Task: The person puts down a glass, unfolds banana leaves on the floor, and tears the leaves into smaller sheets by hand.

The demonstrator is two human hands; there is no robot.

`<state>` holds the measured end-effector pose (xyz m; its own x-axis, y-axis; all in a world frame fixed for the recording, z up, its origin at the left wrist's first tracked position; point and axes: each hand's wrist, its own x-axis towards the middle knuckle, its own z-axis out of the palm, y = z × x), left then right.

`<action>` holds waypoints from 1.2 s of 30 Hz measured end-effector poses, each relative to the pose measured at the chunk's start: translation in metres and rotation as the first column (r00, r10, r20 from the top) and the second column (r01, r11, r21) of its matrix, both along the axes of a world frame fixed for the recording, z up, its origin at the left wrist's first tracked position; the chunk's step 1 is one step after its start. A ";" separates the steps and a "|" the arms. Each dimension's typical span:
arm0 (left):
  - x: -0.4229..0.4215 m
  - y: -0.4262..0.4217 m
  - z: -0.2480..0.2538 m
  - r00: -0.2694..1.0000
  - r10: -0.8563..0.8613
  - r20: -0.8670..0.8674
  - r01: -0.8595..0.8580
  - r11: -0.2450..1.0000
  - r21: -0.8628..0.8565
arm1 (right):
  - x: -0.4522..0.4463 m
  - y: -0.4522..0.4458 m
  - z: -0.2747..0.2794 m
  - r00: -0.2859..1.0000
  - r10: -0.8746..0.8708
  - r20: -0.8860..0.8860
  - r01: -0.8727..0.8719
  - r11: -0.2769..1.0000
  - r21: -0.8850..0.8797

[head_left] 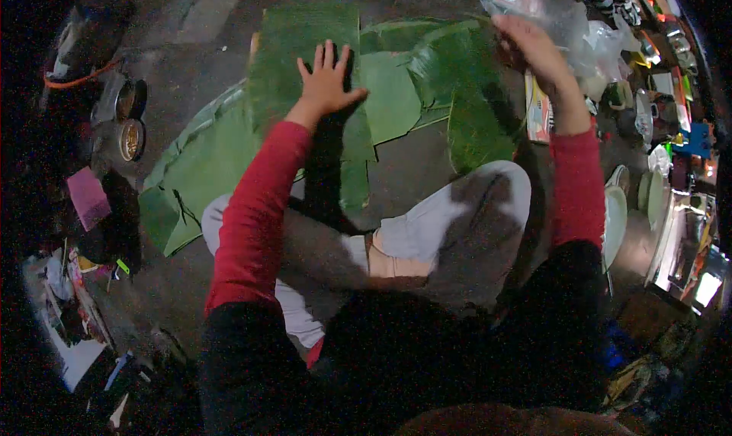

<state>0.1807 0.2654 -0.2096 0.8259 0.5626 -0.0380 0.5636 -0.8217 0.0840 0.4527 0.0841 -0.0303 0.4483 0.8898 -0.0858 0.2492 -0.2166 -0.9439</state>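
My left hand point(328, 85) lies flat with fingers spread on a large green banana leaf piece point(309, 35). Several more cut leaf pieces are spread around it, one pale side up point(389, 93) and one darker at the right point(476, 127). My right hand point(537, 51) is raised at the right end of the leaves, beside a clear plastic bag point(564, 24). Its index finger stretches left and the other fingers are bent in shadow, with nothing visible held. Whether it touches the bag or a leaf is unclear.
A pink sponge point(89, 198) and a small round tin point(131, 139) sit on the floor at left. Plates point(614, 218), a printed box point(537, 108) and clutter line the right side. My crossed legs point(457, 222) are close to the leaves.
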 end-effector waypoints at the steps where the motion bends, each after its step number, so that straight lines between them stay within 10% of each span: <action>1: -0.004 -0.014 0.011 0.999 0.012 -0.053 -0.013 1.000 -0.027 | 0.013 0.013 -0.005 0.961 -0.033 0.274 0.028 0.999 0.023; 7: -0.021 -0.038 0.013 0.995 0.079 -0.054 -0.089 0.970 -0.226 | -0.016 0.087 0.082 0.663 -0.421 0.618 0.065 0.856 0.513; 9: -0.028 -0.037 0.013 0.997 0.081 0.011 -0.075 0.959 -0.273 | 0.007 0.126 0.055 0.549 -0.418 0.724 0.051 0.881 0.470; 11: -0.034 -0.048 0.018 0.992 0.095 0.079 -0.080 0.982 -0.171 | -0.013 0.136 0.013 0.120 -0.601 0.791 0.136 0.799 0.586; 12: -0.038 -0.050 0.021 0.992 0.095 0.081 -0.081 0.984 -0.161 | -0.036 0.132 0.005 0.300 -0.510 0.807 0.232 0.859 0.457; 14: -0.042 -0.052 0.027 0.986 0.072 0.147 -0.035 0.971 -0.236 | -0.067 0.132 -0.049 0.099 -0.530 0.842 0.130 0.846 0.517; 16: -0.038 -0.049 0.029 0.980 0.130 0.149 -0.081 0.951 -0.299 | -0.116 0.117 -0.098 0.670 -0.150 0.727 0.209 0.978 0.009; 18: -0.041 -0.045 0.034 0.979 0.104 0.174 -0.028 0.920 -0.390 | -0.156 0.103 -0.134 0.857 0.152 0.493 0.105 0.884 -0.455; 19: -0.042 -0.048 0.039 0.979 0.103 0.174 -0.029 0.924 -0.382 | -0.169 0.094 -0.146 1.000 -0.016 0.027 0.028 0.839 -0.543; 20: -0.041 -0.054 0.044 0.953 0.076 0.293 0.035 0.933 -0.357 | -0.177 0.089 -0.158 0.875 -0.216 -0.433 -0.089 0.807 -0.583; 24: -0.050 -0.074 0.047 0.882 0.013 0.471 0.181 0.914 -0.364 | -0.185 0.094 -0.215 0.909 -0.171 -0.379 0.029 0.935 -0.353; 26: -0.054 -0.089 0.088 0.915 0.000 0.404 0.175 0.901 -0.398 | -0.179 0.089 -0.180 0.987 -0.047 0.156 0.079 0.975 -0.207; 30: -0.062 -0.095 0.111 0.852 0.121 0.509 0.069 0.939 -0.337 | -0.150 0.082 -0.099 0.931 -0.107 0.349 0.162 0.978 -0.131; 36: -0.084 -0.076 0.115 0.808 0.241 0.537 -0.020 0.923 -0.384 | -0.053 0.120 -0.051 0.838 -0.536 0.104 0.468 0.803 0.370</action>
